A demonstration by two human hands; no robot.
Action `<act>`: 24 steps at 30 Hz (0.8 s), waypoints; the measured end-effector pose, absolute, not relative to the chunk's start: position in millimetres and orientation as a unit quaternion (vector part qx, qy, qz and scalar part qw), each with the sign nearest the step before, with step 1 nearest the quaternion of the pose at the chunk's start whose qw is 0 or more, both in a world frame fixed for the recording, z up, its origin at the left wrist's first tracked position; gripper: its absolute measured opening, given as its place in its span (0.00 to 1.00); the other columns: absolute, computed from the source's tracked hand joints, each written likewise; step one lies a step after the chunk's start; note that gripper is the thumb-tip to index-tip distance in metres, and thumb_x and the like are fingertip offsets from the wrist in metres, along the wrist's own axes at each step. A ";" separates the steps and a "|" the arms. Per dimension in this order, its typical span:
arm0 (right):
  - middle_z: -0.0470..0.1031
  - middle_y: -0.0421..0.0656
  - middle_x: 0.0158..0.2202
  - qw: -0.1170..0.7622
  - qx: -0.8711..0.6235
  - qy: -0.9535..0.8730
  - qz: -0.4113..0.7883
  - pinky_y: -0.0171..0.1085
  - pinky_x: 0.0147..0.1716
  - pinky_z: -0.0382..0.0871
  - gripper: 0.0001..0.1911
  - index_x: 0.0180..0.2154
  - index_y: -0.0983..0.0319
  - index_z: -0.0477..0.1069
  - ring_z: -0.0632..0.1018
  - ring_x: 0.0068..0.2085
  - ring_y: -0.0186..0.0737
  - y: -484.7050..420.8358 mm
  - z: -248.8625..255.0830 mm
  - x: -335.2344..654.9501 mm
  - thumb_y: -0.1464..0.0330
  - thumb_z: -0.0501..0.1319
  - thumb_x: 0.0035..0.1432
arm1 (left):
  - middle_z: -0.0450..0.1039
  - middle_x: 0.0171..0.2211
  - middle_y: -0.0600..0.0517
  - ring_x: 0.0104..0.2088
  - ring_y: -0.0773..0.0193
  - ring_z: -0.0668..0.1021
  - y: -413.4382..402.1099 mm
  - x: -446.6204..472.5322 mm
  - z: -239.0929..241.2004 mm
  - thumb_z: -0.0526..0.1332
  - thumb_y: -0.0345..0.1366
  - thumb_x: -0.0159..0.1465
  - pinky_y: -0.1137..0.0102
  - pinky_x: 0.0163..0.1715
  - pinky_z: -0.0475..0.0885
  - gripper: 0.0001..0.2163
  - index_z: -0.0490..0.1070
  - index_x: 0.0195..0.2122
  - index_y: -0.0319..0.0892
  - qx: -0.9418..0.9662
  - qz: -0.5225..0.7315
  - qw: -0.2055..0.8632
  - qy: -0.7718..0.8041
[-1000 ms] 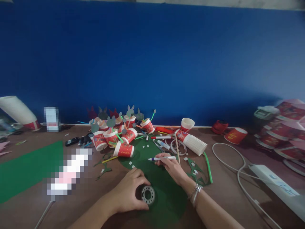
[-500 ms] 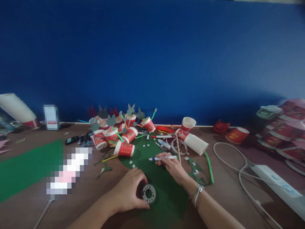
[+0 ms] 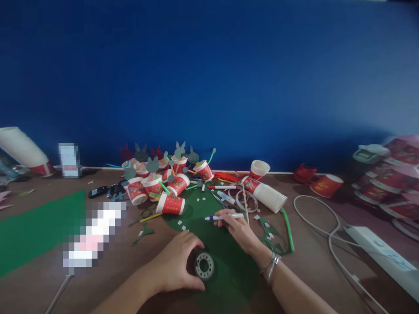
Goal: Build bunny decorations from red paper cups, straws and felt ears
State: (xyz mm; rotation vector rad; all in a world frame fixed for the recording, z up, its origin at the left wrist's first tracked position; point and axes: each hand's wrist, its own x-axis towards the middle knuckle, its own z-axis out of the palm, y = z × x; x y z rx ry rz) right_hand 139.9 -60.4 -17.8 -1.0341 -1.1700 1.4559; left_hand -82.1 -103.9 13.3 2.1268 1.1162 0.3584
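Left hand (image 3: 176, 261) cupping tape roll (image 3: 204, 265), right hand (image 3: 237, 231) pinching marker (image 3: 224, 216) level

A brown table (image 3: 307, 244) carries a dark green sheet (image 3: 229, 279) near its front edge; a brighter green sheet (image 3: 39, 231) lies to the left; tipped red paper cups (image 3: 170, 204) crowd behind; a white cable (image 3: 314, 213) and a power strip (image 3: 379, 253) lie at the right.
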 end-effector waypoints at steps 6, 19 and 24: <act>0.68 0.37 0.22 0.497 -0.430 -0.486 0.577 0.34 0.29 0.62 0.09 0.33 0.61 0.69 0.69 0.27 0.34 -69.4 -5.5 141.4 0.62 0.57 0.56 | 0.68 0.39 0.53 0.42 0.58 0.69 -103.6 -82.1 16.0 0.71 0.36 0.43 0.67 0.41 0.64 0.21 0.67 0.38 0.45 0.831 0.138 0.341 0.417; 0.63 0.37 0.21 0.439 -0.350 -0.773 0.295 0.33 0.23 0.54 0.05 0.25 0.61 0.63 0.64 0.23 0.33 -121.2 20.6 135.3 0.74 0.55 0.52 | 0.68 0.37 0.53 0.39 0.60 0.69 -101.7 -82.4 12.4 0.71 0.40 0.44 0.68 0.39 0.63 0.20 0.68 0.38 0.45 0.846 0.141 0.321 0.403; 0.60 0.36 0.19 0.568 -0.405 -0.617 0.364 0.33 0.22 0.53 0.09 0.23 0.60 0.62 0.62 0.22 0.33 -109.4 6.1 142.6 0.70 0.55 0.55 | 0.69 0.38 0.51 0.40 0.58 0.69 -102.5 -81.9 18.1 0.71 0.46 0.44 0.67 0.38 0.63 0.23 0.68 0.38 0.44 0.849 0.128 0.320 0.401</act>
